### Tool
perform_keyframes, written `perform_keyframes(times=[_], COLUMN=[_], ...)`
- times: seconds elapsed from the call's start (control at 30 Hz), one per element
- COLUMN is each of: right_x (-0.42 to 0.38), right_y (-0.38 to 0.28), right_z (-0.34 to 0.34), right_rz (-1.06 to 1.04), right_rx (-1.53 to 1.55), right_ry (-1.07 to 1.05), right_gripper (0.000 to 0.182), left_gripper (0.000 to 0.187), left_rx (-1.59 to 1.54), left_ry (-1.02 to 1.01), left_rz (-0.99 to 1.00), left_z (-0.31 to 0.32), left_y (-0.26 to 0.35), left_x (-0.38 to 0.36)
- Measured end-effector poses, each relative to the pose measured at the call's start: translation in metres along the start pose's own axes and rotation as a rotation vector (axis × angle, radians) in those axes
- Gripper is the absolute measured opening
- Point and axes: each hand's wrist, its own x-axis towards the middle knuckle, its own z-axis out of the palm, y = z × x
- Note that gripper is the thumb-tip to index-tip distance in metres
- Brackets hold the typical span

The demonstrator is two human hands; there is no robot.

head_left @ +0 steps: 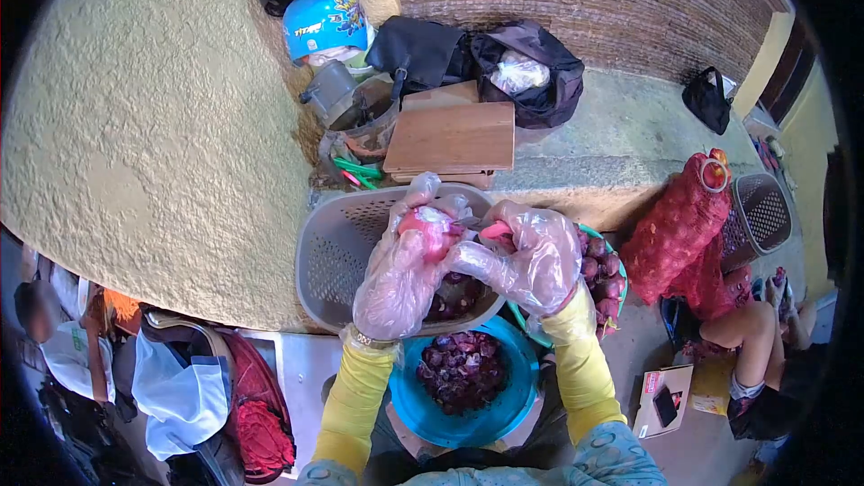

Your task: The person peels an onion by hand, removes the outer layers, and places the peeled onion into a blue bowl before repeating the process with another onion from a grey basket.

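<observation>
Patterned sleeves [612,452], below grip. Left hand [393,283] cupping onion [428,236]: probably light, firm, slippery where peeled; best gripped round sides. Right hand [543,256] clenched on pink-handled knife [496,229]. Blue basin [461,435] below onion; grey basket [326,238] beneath, beyond.

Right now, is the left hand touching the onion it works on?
Touching. The head view shows the gloved left hand wrapped around the onion, fingers against its side.

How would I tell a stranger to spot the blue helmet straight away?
Find the rough, pale yellow wall on the left and follow it to its upper right edge. Two helmets sit there, above the black bags. The blue helmet is the lower, brighter one, with printed decorations; its neighbour is dark.
</observation>
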Motion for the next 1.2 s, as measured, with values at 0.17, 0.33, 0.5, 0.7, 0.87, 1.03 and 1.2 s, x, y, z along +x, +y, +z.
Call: perform_keyframes(times=[0.17, 0.33, 0.5, 0.7, 0.87, 1.03, 1.2], right_x=[-0.001, -0.002, -0.002, -0.004, -0.009, -0.01, -0.009], right_y=[0.002, 0.003, 0.005, 0.012, 0.021, 0.013, 0.004], right_z=[0.003, 0.004, 0.005, 0.004, 0.016, 0.02, 0.009], right_rz=[0.011, 0.007, -0.032, 0.127, 0.229, 0.031, -0.212], right_rx=[0.009, 0.042, 0.045, 0.208, 0.444, 0.372, 0.146], right_ry=[-0.014, -0.054, -0.11, -0.299, -0.368, -0.417, -0.551], right_gripper=[0.046, 0.045, 0.044, 0.043, 0.044, 0.035, 0.048], left_gripper=[0.057, 0.057, 0.063, 0.058, 0.051, 0.058, 0.063], left_rx=[0.014, 0.014, 0.061, 0.2, 0.174, 0.096, 0.017], left_ry=[0.0, -0.006, -0.034, -0.049, -0.103, 0.006, 0.033], left_rz=[-0.005, -0.02, -0.033, -0.031, -0.021, -0.063, -0.044], left_z=[0.003, 0.003, -0.002, 0.0, -0.005, -0.008, -0.014], left_y=[0.004, 0.006, 0.008, 0.01, 0.007, 0.006, 0.01], left_x=[-0.004, -0.004, -0.006, -0.008, -0.006, -0.007, -0.003])
